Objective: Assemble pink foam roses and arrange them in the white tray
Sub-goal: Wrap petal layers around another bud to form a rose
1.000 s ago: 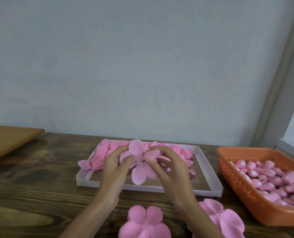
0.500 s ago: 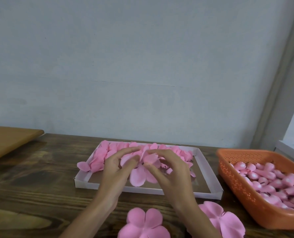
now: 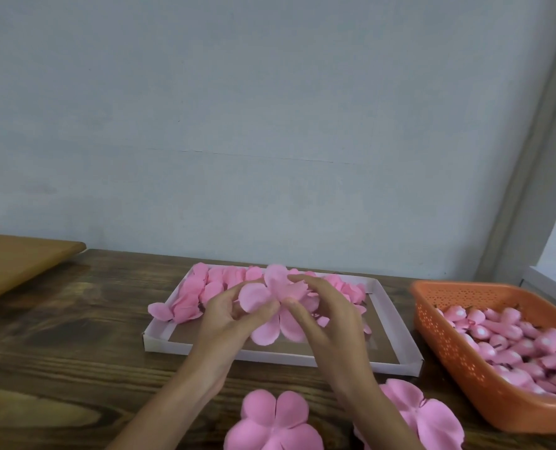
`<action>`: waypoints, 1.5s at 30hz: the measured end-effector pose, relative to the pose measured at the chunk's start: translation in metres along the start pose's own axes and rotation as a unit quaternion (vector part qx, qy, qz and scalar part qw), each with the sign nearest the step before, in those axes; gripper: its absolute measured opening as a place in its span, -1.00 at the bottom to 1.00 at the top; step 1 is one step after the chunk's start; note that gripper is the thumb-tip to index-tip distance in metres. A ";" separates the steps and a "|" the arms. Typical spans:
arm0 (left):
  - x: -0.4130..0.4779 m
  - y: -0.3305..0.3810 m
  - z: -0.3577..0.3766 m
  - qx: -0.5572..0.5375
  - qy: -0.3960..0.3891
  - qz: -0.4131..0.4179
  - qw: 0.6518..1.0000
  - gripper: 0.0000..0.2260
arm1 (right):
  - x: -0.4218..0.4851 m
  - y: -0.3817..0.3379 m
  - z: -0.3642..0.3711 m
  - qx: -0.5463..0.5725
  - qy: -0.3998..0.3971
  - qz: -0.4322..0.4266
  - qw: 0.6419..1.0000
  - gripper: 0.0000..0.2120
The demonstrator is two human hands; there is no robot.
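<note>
**Rose held over the tray's near half**

On the dark wooden table (image 3: 75, 336), a shallow white cardboard tray (image 3: 280, 356) is flanked on the right by an orange perforated plastic basket (image 3: 448, 345). A pink foam rose (image 3: 271, 329) is pinched between the left hand (image 3: 228, 323) and the right hand (image 3: 328, 319), with fingers curled on its petals. Bare tray floor is judged to lie just beneath, equally near both hands.

1. White tray (image 3: 396, 326): matt, card-like walls.
2. Table (image 3: 59, 336) under the tray: dark, grained wood, slight sheen.
3. Basket (image 3: 448, 345) right of the tray: orange perforated plastic.
4. Petals (image 3: 270, 423) before the tray: smooth matt foam.
</note>
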State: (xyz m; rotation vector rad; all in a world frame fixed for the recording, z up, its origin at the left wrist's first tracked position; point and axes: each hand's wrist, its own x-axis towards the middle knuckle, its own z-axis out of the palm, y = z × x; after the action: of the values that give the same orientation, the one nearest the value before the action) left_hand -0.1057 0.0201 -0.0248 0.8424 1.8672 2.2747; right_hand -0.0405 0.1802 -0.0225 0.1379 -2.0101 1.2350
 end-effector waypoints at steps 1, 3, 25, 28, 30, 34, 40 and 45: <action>0.000 -0.001 0.000 -0.001 0.008 -0.005 1.000 -0.66 | -0.001 -0.001 0.001 0.003 -0.007 0.001 1.000 -0.77; -0.001 -0.002 0.000 0.001 0.029 -0.020 0.999 -0.70 | -0.002 -0.002 0.002 -0.006 -0.019 0.000 1.000 -0.77; -0.002 -0.005 0.005 0.067 0.085 0.021 0.994 -0.82 | -0.008 -0.006 0.005 -0.169 0.028 -0.097 0.980 -0.81; -0.003 -0.004 0.007 0.083 0.073 0.046 0.993 -0.76 | -0.005 -0.006 0.003 -0.123 0.023 -0.056 0.991 -0.81; -0.004 -0.004 0.008 0.099 0.070 0.059 0.991 -0.78 | -0.003 -0.006 0.002 -0.090 -0.001 -0.030 0.995 -0.80; -0.003 -0.005 0.006 0.102 0.046 0.050 0.992 -0.80 | -0.004 -0.006 0.001 0.011 -0.035 0.040 0.999 -0.74; -0.003 -0.002 0.003 0.090 0.013 0.044 0.995 -0.79 | -0.002 -0.005 -0.001 0.073 -0.012 0.054 0.996 -0.41; -0.005 0.000 0.002 0.081 -0.013 0.031 0.996 -0.77 | 0.002 -0.004 -0.002 0.087 -0.047 0.064 0.993 -0.72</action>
State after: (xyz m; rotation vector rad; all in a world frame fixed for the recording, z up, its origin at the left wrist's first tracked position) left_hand -0.1007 0.0203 -0.0262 0.9588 2.0640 2.1563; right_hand -0.0390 0.1803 -0.0179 0.1558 -2.0148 1.5102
